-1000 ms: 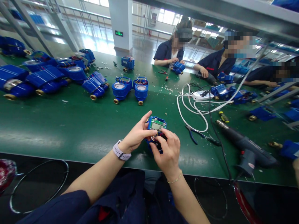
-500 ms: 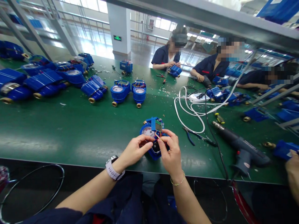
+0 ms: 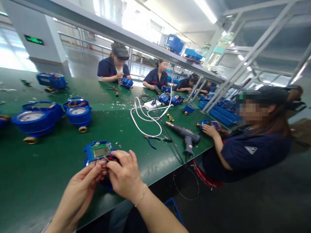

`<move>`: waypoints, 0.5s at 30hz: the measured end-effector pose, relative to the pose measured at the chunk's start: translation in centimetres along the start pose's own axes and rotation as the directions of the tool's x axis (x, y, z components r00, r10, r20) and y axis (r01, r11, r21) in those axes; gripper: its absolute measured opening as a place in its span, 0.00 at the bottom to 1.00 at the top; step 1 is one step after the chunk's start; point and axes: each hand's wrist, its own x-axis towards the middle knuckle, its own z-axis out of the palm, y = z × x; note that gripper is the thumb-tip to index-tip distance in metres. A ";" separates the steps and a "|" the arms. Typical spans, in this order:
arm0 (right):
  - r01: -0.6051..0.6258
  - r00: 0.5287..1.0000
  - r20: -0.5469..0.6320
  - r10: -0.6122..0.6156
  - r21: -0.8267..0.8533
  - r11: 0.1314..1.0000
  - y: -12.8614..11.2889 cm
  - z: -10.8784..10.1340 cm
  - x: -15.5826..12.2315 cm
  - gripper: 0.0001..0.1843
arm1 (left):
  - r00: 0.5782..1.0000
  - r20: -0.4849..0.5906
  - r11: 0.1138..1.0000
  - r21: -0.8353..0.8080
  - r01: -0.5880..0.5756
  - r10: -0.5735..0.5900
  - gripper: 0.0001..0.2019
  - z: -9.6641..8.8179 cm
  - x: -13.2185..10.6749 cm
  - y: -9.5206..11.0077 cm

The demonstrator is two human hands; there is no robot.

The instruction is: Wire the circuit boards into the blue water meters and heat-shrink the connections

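Observation:
A blue water meter (image 3: pixel 87 161) sits on the green bench right in front of me. Its small circuit board with a grey display (image 3: pixel 102 151) faces up at the far side and covers the dial. Thin coloured wires (image 3: pixel 107 158) run between the board and my fingers. My left hand (image 3: pixel 82 183) pinches the wires at the meter's near side, thumb against fingertips. Close against it, my right hand (image 3: pixel 125 173) has thumb and index finger closed on the wires too. Both hands hide the meter's near part and the wire ends.
More blue meters (image 3: pixel 77 111) stand at the left. Right of my hands lie pliers (image 3: pixel 152 142), a heat gun (image 3: pixel 186 134), a white power strip (image 3: pixel 152 104) with looped cable, and a yellow-black screwdriver (image 3: pixel 170 117). A co-worker (image 3: pixel 252 142) handles a meter at the right; others sit opposite.
My view has swung to the right, bringing the co-worker beside me into sight. The board now lies over the dial, which showed before. My left fingers have closed on the wires.

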 end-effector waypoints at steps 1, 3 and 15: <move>-0.002 1.000 0.014 0.002 -0.012 1.000 -0.1 0.1 0.0 0.09 | 1.000 -0.021 0.999 -0.028 0.023 -0.023 0.18 -0.1 -0.1 0.0; -0.006 0.999 0.033 0.006 0.004 1.000 -0.3 0.2 0.0 0.10 | 0.998 -0.045 0.998 -0.042 0.044 -0.046 0.18 -0.4 -0.3 0.0; -0.568 0.713 -0.430 0.554 0.108 0.816 15.3 -6.6 -8.8 0.19 | 0.995 -0.082 0.984 0.163 0.068 -0.056 0.10 -1.7 0.7 -0.5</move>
